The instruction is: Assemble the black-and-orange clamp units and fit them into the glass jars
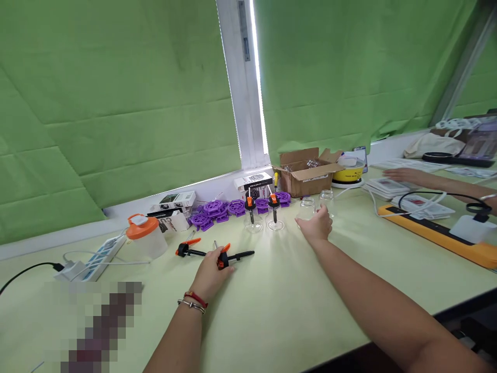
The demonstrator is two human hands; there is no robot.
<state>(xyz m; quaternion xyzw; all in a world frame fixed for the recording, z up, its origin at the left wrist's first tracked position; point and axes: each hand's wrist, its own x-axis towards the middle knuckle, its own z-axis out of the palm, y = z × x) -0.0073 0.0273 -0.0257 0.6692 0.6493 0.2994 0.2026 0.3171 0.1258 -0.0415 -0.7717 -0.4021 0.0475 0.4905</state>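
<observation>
My left hand (212,269) rests on the pale table (279,305) with its fingers closed round a black and orange clamp (229,256). A second clamp (187,248) of the same kind lies just left of it. My right hand (317,226) reaches forward, fingers curled loosely, right behind a clear glass cup (306,208); whether it grips the cup is unclear. Another clear cup (326,197) stands beyond. Two more clear cups (254,224), (275,221) each carry a clamp standing upright in them.
Purple plastic parts (217,210) lie along the window sill beside small boxes (174,202). An open cardboard box (306,173), a yellow bowl (347,173), an orange-lidded jar (145,235) and a power strip (97,256) stand around. Another person's arm (435,181) reaches in at the right near an orange bar (435,233).
</observation>
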